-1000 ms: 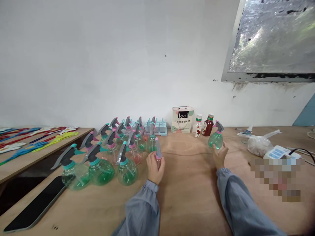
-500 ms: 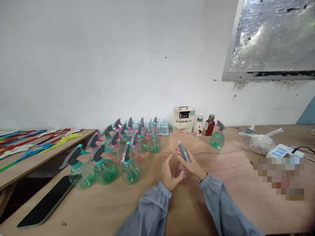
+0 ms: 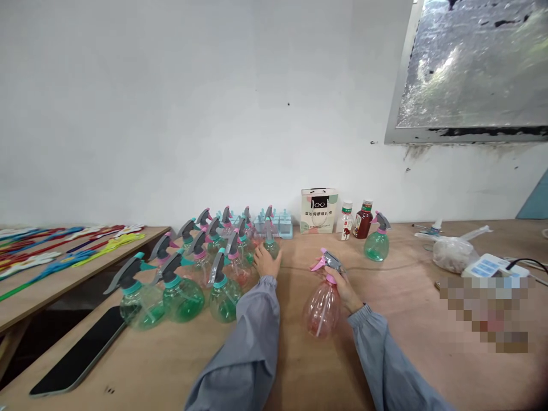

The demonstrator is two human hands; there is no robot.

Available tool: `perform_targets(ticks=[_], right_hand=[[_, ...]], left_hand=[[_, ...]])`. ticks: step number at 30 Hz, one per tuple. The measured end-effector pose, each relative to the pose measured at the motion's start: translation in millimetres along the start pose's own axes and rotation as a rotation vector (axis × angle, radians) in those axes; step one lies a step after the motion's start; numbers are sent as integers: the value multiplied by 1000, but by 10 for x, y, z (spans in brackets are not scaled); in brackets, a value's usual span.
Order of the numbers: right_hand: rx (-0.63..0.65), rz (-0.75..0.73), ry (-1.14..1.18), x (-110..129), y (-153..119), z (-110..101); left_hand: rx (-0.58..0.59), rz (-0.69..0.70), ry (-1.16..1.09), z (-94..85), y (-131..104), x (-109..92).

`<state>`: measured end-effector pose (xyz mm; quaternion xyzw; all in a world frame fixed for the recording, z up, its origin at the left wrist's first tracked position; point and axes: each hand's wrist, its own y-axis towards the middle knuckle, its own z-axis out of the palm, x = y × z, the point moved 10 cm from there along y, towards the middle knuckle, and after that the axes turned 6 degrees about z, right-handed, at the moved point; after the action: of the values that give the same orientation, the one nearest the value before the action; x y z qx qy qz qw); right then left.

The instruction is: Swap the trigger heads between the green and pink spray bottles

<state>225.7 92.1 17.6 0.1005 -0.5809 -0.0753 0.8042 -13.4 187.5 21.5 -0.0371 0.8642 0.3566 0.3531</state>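
My right hand [image 3: 342, 288] is closed round the grey-and-pink trigger head and neck of a pink transparent spray bottle [image 3: 322, 311]. The bottle tilts a little, its round body hanging low over the table. Farther back, my left hand [image 3: 267, 262] is at a green spray bottle [image 3: 271, 248] with a grey head. Its fingers and thumb are spread to either side of that bottle, and the hand hides its lower part. Close to my left forearm stands another green spray bottle [image 3: 225, 299] with a turquoise collar.
Several more green and pink spray bottles [image 3: 184, 299] crowd the left. A black phone [image 3: 79, 354] lies in front of them. At the back are a paper bag [image 3: 317, 220], two drink bottles [image 3: 363, 220] and a single green spray bottle [image 3: 377, 246]. A plastic bag [image 3: 454, 254] lies right.
My left hand has left the pink spray bottle and moved forward and left to the green one. The pink bottle's body, hidden by my hands before, now shows, held by my right hand.
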Motion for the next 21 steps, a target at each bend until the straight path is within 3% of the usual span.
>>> perform_targets(ticks=[4, 9, 14, 21], right_hand=[[24, 47, 7, 28, 7, 71], [36, 137, 37, -10, 70, 176], [68, 161, 61, -41, 27, 321], [31, 113, 67, 13, -55, 296]], left_hand=[[8, 88, 63, -114, -379, -17], [18, 202, -41, -274, -717, 70], [66, 251, -115, -300, -757, 128], [64, 274, -114, -278, -734, 127]])
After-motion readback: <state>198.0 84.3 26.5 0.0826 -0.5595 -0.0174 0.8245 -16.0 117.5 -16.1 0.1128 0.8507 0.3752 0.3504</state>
